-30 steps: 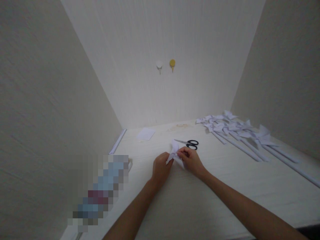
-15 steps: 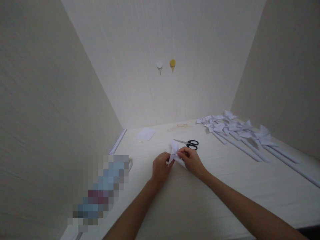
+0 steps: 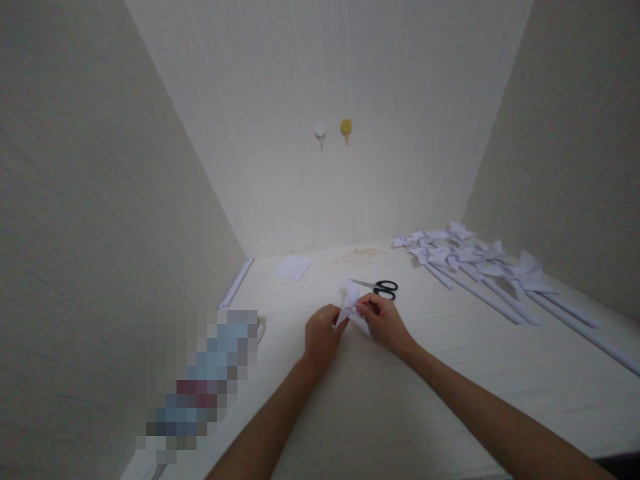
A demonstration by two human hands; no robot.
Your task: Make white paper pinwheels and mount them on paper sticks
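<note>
Left hand (image 3: pixel 321 335) and right hand (image 3: pixel 384 321) both pinch a small folded paper piece (image 3: pixel 351 301), fingers closed on it, mid-surface, just before the scissors (image 3: pixel 377 287). Risk: thin paper tearing or creasing crooked under uneven finger pressure.

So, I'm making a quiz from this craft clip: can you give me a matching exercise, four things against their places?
Things:
1. scissors
2. folded paper
3. pinwheels
4. flat sheet

Places:
A. pinched between the left hand and right hand
B. lying in a row at the right of the table
C. on the table just behind the hands
D. far left of the table, near the back wall

Pairs: 1-C, 2-A, 3-B, 4-D
</note>
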